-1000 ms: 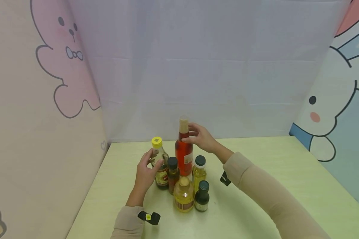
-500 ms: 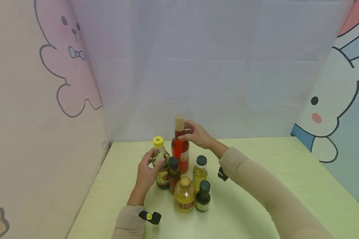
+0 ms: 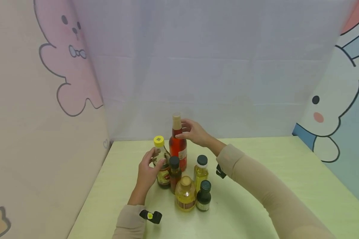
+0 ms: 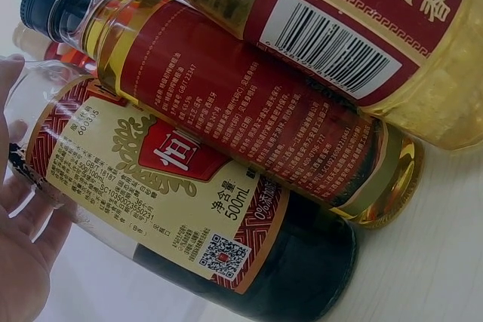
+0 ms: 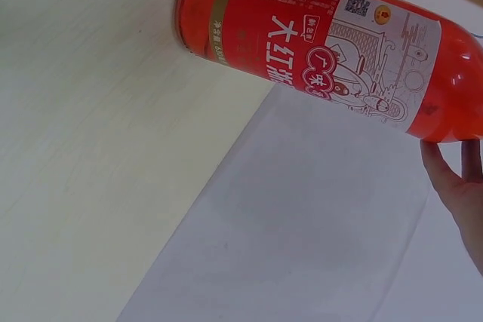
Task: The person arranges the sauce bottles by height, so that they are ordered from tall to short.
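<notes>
Pale green tabletop (image 3: 272,172), boxed in by a white sheet at the back and cartoon-animal panels on either side, carries a tight cluster of six upright bottles near its far left corner. From the head view, the right hand (image 3: 194,132) has its fingers curled round the neck of the tall red bottle (image 3: 178,146) at the back of the cluster, just under its tan cap. The left hand (image 3: 148,169) cups the yellow-capped bottle (image 3: 161,162) from the left, thumb and fingers wrapped loosely about its shoulder. Just beside that bottle stands a dark-capped brown bottle (image 3: 175,174), then a round yellow oil bottle (image 3: 185,197), a small dark bottle (image 3: 203,196) and a slim yellow bottle (image 3: 200,172).

The left wrist view adds what the head camera misses: the yellow-capped bottle (image 4: 189,216) has clear glass above a dark liquid and a cream-and-red label, with fingertips (image 4: 23,201) pressed against it. The right wrist view shows the red bottle (image 5: 317,50) standing flat on the table, its base touching the surface, with only two fingertips (image 5: 453,186) visible near its shoulder.
</notes>
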Demonstrator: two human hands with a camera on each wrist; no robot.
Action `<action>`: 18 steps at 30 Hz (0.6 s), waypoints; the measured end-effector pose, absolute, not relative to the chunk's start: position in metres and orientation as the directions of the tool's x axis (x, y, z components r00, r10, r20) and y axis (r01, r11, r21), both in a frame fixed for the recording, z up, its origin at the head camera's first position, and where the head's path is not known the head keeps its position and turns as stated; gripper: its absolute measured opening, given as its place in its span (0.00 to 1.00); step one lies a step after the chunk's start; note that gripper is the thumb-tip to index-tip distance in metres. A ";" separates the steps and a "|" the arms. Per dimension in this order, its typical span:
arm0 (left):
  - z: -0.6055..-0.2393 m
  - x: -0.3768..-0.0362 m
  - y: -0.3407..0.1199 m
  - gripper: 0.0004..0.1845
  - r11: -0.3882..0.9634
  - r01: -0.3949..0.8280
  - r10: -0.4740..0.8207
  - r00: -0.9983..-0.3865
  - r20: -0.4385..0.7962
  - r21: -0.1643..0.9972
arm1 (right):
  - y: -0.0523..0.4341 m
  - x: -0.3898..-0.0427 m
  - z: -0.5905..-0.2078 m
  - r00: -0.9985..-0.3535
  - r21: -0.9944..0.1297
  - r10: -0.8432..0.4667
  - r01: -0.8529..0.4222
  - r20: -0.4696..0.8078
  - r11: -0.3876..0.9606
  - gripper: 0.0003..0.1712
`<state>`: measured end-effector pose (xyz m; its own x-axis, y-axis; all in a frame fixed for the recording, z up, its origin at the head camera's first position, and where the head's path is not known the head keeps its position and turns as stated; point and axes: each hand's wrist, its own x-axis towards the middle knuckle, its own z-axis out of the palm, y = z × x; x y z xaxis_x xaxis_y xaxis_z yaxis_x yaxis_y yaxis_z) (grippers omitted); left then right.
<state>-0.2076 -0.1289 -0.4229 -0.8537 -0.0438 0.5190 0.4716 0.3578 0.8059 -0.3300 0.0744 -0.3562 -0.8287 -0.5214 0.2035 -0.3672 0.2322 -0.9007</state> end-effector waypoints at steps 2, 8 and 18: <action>-0.415 -0.202 -0.127 0.25 0.362 0.465 -0.043 -0.857 0.513 0.808 | 0.072 -0.330 -0.355 -0.830 -0.900 -0.521 -0.365 0.199 0.237 0.34; -0.409 -0.197 -0.125 0.24 0.373 0.440 -0.042 -0.872 0.489 0.817 | 0.065 -0.332 -0.355 -0.825 -0.900 -0.532 -0.364 0.191 0.241 0.34; -0.409 -0.198 -0.127 0.23 0.354 0.464 -0.041 -0.860 0.509 0.812 | 0.056 -0.339 -0.354 -0.811 -0.888 -0.551 -0.385 0.196 0.251 0.34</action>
<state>-0.1981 -0.1269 -0.4087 -0.8601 -0.0407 0.5085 0.4635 0.3539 0.8123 -0.3386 0.0559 -0.3539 -0.8114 -0.5507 0.1959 -0.3848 0.2509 -0.8882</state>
